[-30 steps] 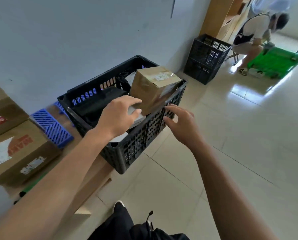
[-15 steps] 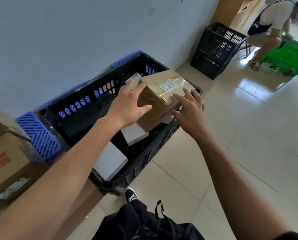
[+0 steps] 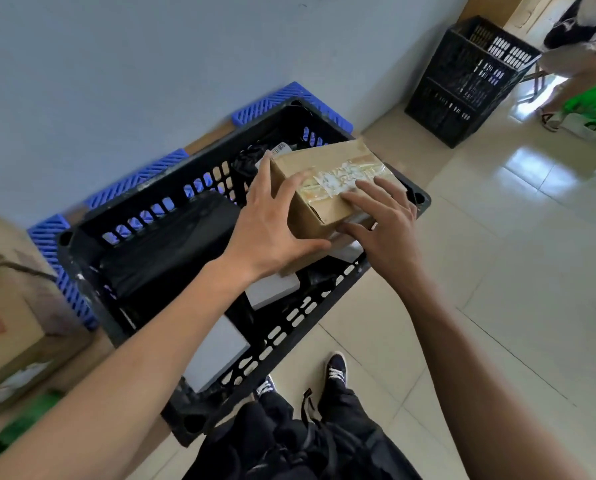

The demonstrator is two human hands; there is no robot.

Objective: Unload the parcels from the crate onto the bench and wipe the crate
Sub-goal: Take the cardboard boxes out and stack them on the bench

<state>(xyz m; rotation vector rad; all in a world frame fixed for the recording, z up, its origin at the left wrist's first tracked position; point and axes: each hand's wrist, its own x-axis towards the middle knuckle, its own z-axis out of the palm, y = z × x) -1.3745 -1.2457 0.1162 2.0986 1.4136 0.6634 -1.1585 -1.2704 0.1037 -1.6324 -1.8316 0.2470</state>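
The crate [image 3: 199,209] sits on the bench [image 3: 82,344], its near side overhanging the bench's front edge; it holds a black bag [image 3: 172,251], white packets [image 3: 217,351] and, at its right end, a brown box [image 3: 327,181] resting tilted on the load. The left hand [image 3: 272,223] holds the box's left side, thumb under the near face, fingers spread; the right hand [image 3: 383,223] lies on the taped top, fingers straight, thumb against the near face. A good lift probably needs the right hand lower on the right side, so both palms squeeze. Whether the box's far corner rests on the rim is unclear. Raise it clear of the wall, then set it down flat.
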